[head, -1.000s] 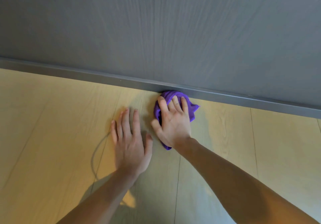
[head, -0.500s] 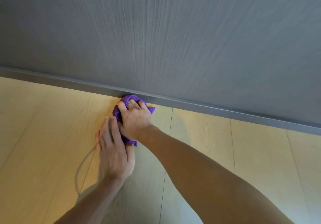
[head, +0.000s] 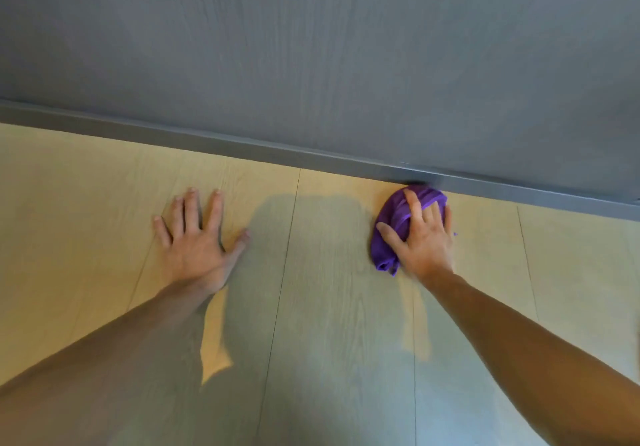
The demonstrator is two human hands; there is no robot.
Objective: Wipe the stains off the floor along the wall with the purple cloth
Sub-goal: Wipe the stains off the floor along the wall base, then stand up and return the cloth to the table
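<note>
Since half a second ago the two hands have parted: then they overlapped by the skirting, the right hand crossing over the left, and now they lie well apart on the floor [head: 329, 324], with the cloth carried off to the right along the wall.

Farthest left, the left hand [head: 199, 238] lies flat on the pale wood-look boards, palm down, fingers spread and thumb pointing out to the right. It holds nothing; its fingertips stop short of the skirting. Its forearm runs back to the lower left corner.

Between the hands the floor carries a broad grey shadow, and a board seam runs down through it from the skirting toward the bottom edge. No stain can be made out on the boards, though the picture is a little blurred.

To the right, the purple cloth [head: 391, 234] sits bunched on the floor, its far end touching the foot of the grey skirting [head: 207, 142]. The right hand [head: 424, 238] presses down on top of it, fingers splayed over the folds and thumb laid across its left side; a flattened hold rather than a fist. Cloth shows beyond the fingertips and to the left of the palm.

Above the skirting the grey wall [head: 311, 47] fills the upper part of the view.
</note>
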